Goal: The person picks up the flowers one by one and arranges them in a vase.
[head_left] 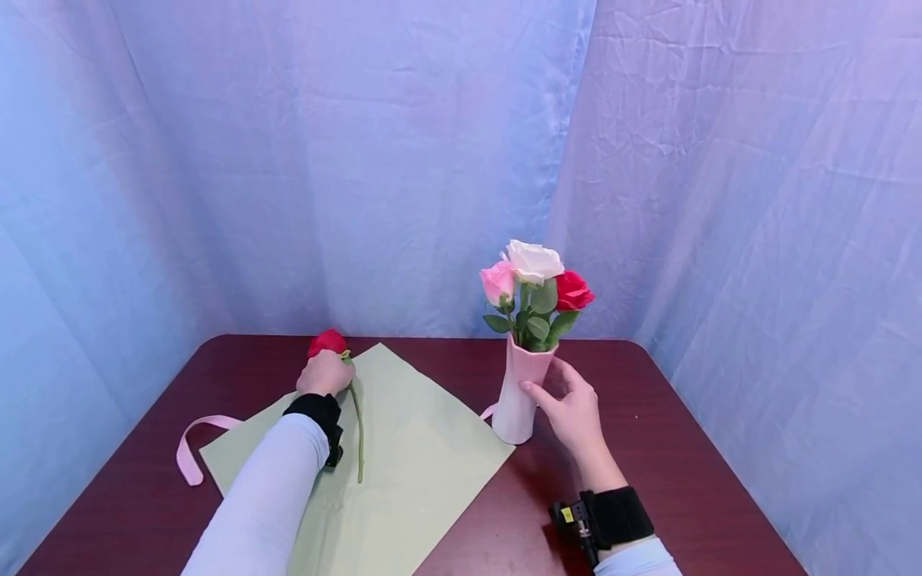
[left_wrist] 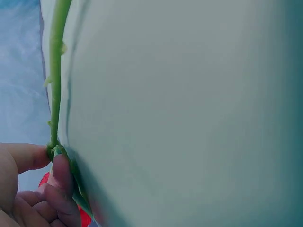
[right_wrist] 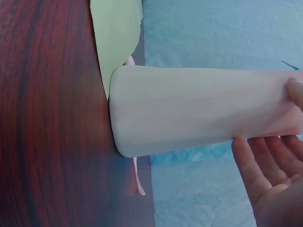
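My left hand (head_left: 326, 374) pinches a red rose (head_left: 328, 342) just under its bloom, between thumb and fingertips. In the left wrist view, its green stem (left_wrist: 57, 90) runs away from the pinch, over a pale green sheet of wrapping paper (head_left: 403, 432). At the right, a pink-and-white vase (head_left: 515, 412) stands upright by the sheet's right corner. My right hand (head_left: 574, 406) holds its upper part from the right, thumb on the near side. A white rose (head_left: 535, 262), a pink rose (head_left: 499, 282) and another red rose (head_left: 572, 290) stand in the vase with green leaves.
A pink ribbon (head_left: 189, 456) sticks out from under the paper's left side, and a short pink piece shows beside the vase. The dark red-brown table (head_left: 691, 480) has rounded back corners. Pale blue curtains (head_left: 432, 160) hang behind it and at the sides.
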### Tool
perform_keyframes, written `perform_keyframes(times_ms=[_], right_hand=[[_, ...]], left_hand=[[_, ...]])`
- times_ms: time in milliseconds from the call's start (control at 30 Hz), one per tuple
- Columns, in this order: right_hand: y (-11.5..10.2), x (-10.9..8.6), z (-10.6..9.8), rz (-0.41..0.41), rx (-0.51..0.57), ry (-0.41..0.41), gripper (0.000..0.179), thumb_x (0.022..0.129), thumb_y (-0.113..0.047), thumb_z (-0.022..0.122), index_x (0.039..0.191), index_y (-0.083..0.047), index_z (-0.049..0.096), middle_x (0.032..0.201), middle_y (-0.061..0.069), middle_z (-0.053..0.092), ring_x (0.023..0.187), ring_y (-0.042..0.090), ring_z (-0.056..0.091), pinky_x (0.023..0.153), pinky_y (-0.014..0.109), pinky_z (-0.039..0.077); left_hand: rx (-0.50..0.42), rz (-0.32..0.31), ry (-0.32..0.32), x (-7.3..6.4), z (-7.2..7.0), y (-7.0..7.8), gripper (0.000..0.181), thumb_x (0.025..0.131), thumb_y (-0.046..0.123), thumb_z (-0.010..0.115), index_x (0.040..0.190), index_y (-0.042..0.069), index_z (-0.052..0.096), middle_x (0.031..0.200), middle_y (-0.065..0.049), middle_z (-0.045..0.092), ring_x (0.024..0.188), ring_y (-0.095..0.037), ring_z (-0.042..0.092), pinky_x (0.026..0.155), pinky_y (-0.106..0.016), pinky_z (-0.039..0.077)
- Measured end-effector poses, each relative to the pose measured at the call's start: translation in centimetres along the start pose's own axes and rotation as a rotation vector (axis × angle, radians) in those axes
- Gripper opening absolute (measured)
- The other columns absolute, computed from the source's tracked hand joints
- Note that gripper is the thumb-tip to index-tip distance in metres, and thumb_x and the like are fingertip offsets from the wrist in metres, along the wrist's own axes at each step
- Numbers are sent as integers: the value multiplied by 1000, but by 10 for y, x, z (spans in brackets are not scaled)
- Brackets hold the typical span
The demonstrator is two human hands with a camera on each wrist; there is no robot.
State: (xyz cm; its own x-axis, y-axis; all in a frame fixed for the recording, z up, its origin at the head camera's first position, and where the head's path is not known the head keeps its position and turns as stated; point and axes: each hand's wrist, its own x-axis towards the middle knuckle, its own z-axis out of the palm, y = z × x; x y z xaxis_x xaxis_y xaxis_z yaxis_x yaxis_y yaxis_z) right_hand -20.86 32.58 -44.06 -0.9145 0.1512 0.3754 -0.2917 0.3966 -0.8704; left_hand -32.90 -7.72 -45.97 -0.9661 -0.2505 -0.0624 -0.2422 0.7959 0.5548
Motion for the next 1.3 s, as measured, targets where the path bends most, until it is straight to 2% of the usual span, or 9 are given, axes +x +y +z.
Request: perform_keyframes(times_ms=[233, 367, 500, 667, 900, 1000, 1100, 1200, 1300], right_hand=[[2, 0, 0, -6, -7, -1, 66, 84, -42, 84, 139, -13, 60, 128, 6, 67, 116, 22, 65, 91, 41, 55], [1, 1, -1, -11, -10, -2, 68, 84, -44, 83, 140, -14, 60, 128, 7, 67, 117, 23, 64, 91, 42, 55], [-1, 1, -3, -12, -12, 2, 67, 84, -42, 84, 140, -13, 60, 129, 8, 67, 118, 25, 64, 91, 44, 55], [0, 1, -2, 3, -19, -2, 67, 85, -40, 83, 140, -12, 59, 130, 9, 66, 118, 26, 64, 93, 43, 54], [1, 0, 0, 0, -14, -9, 68, 85, -43, 83, 140, -12, 59, 130, 8, 66, 118, 24, 64, 93, 43, 54], [0, 0, 0, 1, -9, -7, 68, 84, -43, 83, 140, -12, 59, 129, 9, 66, 118, 25, 64, 92, 43, 55], [-1, 0, 0, 2, -7, -5, 67, 85, -41, 83, 140, -11, 60, 129, 10, 66, 118, 26, 64, 91, 43, 55], [-1, -1, 0, 6, -10, -6, 66, 86, -40, 83, 139, -10, 60, 130, 10, 66, 118, 27, 64, 91, 42, 55], [-1, -1, 0, 9, -11, -9, 66, 86, -40, 82, 140, -10, 59, 130, 10, 66, 118, 27, 64, 91, 41, 55]], left_hand=[[-90, -1, -16, -2, -9, -1, 35, 92, 34, 55, 89, 0, 61, 89, -20, 61, 81, -35, 58, 67, -46, 46], [-166, 41, -22, 0, -12, 2, 35, 93, 37, 62, 81, 4, 59, 80, -14, 60, 76, -31, 57, 64, -39, 43], [-247, 82, -41, 3, -14, 4, 30, 89, 28, 62, 69, 6, 62, 70, -11, 64, 69, -26, 56, 60, -34, 40], [-310, 111, -78, 2, -16, 4, 28, 85, 19, 58, 62, 7, 66, 72, -15, 69, 61, -22, 50, 56, -31, 33], [-392, 138, -101, -3, -23, 6, 25, 86, 19, 57, 65, 8, 63, 74, -14, 69, 69, -22, 54, 63, -32, 35], [-422, 144, -105, -4, -27, 7, 24, 88, 21, 59, 68, 8, 63, 70, -9, 67, 70, -21, 54, 62, -32, 36], [-445, 139, -115, -5, -32, 9, 25, 88, 22, 60, 68, 8, 63, 69, -5, 66, 61, -18, 48, 56, -31, 33], [-455, 118, -141, -8, -39, 12, 27, 90, 23, 58, 67, 8, 61, 65, -2, 62, 51, -15, 36, 48, -30, 28], [-453, 103, -162, -13, -46, 15, 29, 92, 25, 56, 69, 6, 60, 61, -1, 57, 47, -15, 30, 46, -30, 26]])
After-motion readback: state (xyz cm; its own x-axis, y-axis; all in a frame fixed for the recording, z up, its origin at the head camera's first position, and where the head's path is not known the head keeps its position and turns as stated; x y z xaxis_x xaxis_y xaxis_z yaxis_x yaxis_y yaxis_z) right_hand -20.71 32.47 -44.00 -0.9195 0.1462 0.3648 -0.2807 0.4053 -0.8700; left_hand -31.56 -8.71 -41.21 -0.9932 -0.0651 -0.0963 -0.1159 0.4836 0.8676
